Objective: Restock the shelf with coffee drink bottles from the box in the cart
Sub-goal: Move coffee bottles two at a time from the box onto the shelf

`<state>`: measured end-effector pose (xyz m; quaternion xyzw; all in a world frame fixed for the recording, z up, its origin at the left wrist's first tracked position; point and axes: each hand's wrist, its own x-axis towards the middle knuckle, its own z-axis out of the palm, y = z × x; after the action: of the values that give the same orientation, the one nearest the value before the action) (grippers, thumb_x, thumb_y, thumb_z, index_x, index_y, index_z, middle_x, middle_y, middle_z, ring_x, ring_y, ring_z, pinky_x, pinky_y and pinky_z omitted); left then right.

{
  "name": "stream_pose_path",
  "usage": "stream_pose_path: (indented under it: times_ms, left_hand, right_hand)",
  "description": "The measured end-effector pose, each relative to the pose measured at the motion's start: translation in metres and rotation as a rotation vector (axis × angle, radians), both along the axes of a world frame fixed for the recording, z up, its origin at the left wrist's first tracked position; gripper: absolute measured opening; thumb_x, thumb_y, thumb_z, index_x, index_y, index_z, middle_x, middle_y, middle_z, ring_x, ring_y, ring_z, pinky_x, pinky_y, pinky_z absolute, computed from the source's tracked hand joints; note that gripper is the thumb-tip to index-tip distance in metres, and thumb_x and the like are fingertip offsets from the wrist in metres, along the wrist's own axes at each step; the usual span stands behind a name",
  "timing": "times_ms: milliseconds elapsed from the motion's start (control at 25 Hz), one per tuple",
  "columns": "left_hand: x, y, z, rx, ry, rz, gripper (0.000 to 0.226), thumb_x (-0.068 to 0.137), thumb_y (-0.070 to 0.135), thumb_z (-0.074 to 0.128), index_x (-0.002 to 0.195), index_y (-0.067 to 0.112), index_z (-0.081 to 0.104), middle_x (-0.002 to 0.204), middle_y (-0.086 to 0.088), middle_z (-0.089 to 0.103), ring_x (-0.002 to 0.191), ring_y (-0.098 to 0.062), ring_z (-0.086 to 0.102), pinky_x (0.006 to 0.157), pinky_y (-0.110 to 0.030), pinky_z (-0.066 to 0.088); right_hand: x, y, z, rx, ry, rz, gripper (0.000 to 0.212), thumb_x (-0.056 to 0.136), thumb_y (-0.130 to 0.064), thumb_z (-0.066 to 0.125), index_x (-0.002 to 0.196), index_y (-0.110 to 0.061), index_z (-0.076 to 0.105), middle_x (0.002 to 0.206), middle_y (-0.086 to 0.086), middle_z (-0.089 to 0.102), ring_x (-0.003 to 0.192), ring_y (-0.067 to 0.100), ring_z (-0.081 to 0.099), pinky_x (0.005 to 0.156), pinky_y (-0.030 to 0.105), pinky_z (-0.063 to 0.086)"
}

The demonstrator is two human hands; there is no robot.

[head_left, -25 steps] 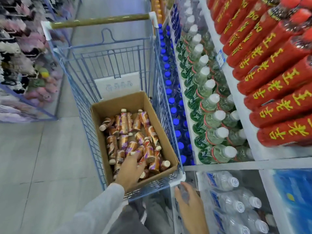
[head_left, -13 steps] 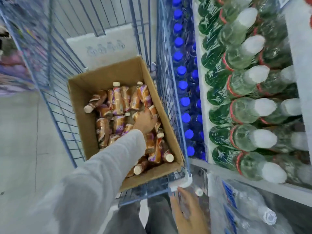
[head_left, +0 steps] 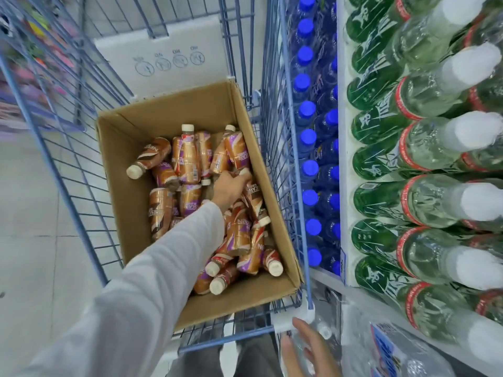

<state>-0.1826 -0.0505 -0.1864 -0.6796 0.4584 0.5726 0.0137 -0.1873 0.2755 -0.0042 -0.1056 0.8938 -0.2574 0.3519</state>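
My left hand (head_left: 227, 187) is deep inside the cardboard box (head_left: 174, 115), the pale grey sleeve (head_left: 152, 281) stretched across its near edge; my fingers (head_left: 239, 177) are curled narrow round one coffee bottle (head_left: 250, 190) that lies close against the box's right wall, and most of its upper part is hidden under my hand (so I cannot tell exactly how far the grip wraps). The other coffee bottles (head_left: 187, 159) lie loose on the bottom of the box, brown and orange with purple patches and cream caps, pointing every way; some sit beside my wrist, some lie heaped toward the near right corner, and one lies apart at the left with its cap toward the left wall. The box stands in the blue wire cart (head_left: 62, 164), against the cart's right side; a white panel (head_left: 166, 58) with round symbols leans at the cart's far end, beyond the box.

My right hand (head_left: 307, 349) is low, just beneath the cart's near right corner, fingers spread wide and holding nothing; whether it touches the clear water bottles (head_left: 394, 355) beside it I cannot tell. Just to the right of the cart is the shelf (head_left: 341, 131); blue-capped bottles (head_left: 309, 167) stand in a row nearest the cart, green-labelled bottles (head_left: 424, 148) with white caps fill the rows beyond them.
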Motion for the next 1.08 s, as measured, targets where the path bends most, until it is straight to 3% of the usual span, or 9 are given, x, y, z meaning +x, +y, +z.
stream_pose_path:
  times_ms: [80,120,280,360,440,560,760,960,1080]
  left_hand:
    - [0.021,-0.006,0.005,0.004,0.078,0.115,0.041,0.079,0.045,0.077,0.103,0.014,0.063,0.096,-0.006,0.076,0.084,-0.023,0.074,0.083,-0.04,0.061]
    - [0.035,-0.01,0.008,0.026,0.111,0.144,0.048,0.078,0.043,0.079,0.11,0.012,0.063,0.094,-0.007,0.077,0.082,-0.025,0.076,0.083,-0.042,0.062]
    - [0.086,-0.012,0.018,0.134,0.201,0.116,0.045,0.074,0.034,0.084,0.107,0.005,0.074,0.1,-0.007,0.079,0.095,-0.024,0.076,0.095,-0.043,0.059]
    - [0.095,-0.005,0.022,0.201,0.185,0.016,0.038,0.076,0.027,0.083,0.107,0.005,0.075,0.101,-0.006,0.079,0.093,-0.021,0.076,0.087,-0.033,0.062]
    - [0.095,0.003,0.022,0.286,0.189,-0.056,0.046,0.075,0.025,0.085,0.113,0.006,0.069,0.106,-0.007,0.076,0.089,-0.017,0.076,0.076,-0.027,0.061]
    - [0.091,0.011,0.015,0.388,0.171,-0.093,0.031,0.08,0.022,0.082,0.097,0.022,0.056,0.113,-0.006,0.071,0.099,-0.024,0.074,0.082,-0.03,0.059]
    - [0.104,0.013,0.023,0.342,0.236,-0.019,0.042,0.084,0.026,0.077,0.12,0.008,0.066,0.116,-0.008,0.073,0.098,-0.024,0.073,0.087,-0.032,0.057]
    - [0.151,0.026,0.078,0.313,0.414,0.24,0.067,0.072,0.03,0.085,0.13,0.006,0.06,0.125,-0.013,0.07,0.108,-0.027,0.071,0.102,-0.042,0.054]
    - [0.186,0.044,0.125,0.203,0.457,0.366,0.07,0.069,0.024,0.085,0.131,0.006,0.059,0.121,-0.012,0.071,0.11,-0.025,0.07,0.089,-0.034,0.057]
  right_hand:
    - [0.004,-0.003,0.007,-0.012,-0.104,0.114,0.024,0.08,-0.051,0.073,0.101,-0.058,0.064,0.1,-0.038,0.064,0.099,-0.013,0.061,0.074,0.005,0.043]
    - [0.003,-0.003,0.006,0.007,-0.112,0.09,0.033,0.077,-0.055,0.069,0.106,-0.063,0.057,0.102,-0.041,0.062,0.1,-0.02,0.056,0.074,0.001,0.042]
    - [0.001,-0.01,0.009,0.014,-0.108,0.106,0.021,0.081,-0.044,0.076,0.093,-0.056,0.062,0.099,-0.036,0.064,0.097,-0.016,0.058,0.081,0.008,0.045]
    - [0.003,-0.011,0.006,0.064,-0.134,0.143,0.041,0.083,-0.024,0.08,0.097,-0.055,0.057,0.105,-0.035,0.06,0.096,-0.017,0.056,0.076,0.009,0.043]
    - [0.003,-0.013,0.007,0.089,-0.152,0.118,0.036,0.084,-0.026,0.078,0.099,-0.052,0.059,0.106,-0.035,0.061,0.095,-0.02,0.056,0.072,0.005,0.04]
    - [0.003,-0.016,0.009,0.105,-0.191,0.12,0.029,0.085,-0.032,0.076,0.099,-0.052,0.062,0.11,-0.034,0.062,0.101,-0.014,0.057,0.074,0.004,0.04]
    - [-0.001,-0.026,0.012,0.077,-0.269,0.133,0.024,0.088,-0.033,0.074,0.102,-0.049,0.063,0.115,-0.031,0.061,0.109,-0.015,0.052,0.082,0.008,0.038]
    - [-0.008,-0.062,0.025,0.095,-0.343,0.239,0.026,0.092,-0.05,0.063,0.117,-0.051,0.058,0.119,-0.034,0.053,0.115,0.001,0.051,0.101,0.027,0.041]
    - [-0.008,-0.097,0.017,0.085,-0.362,0.395,0.03,0.095,-0.051,0.058,0.125,-0.048,0.054,0.126,-0.029,0.053,0.121,0.001,0.051,0.104,0.03,0.044]
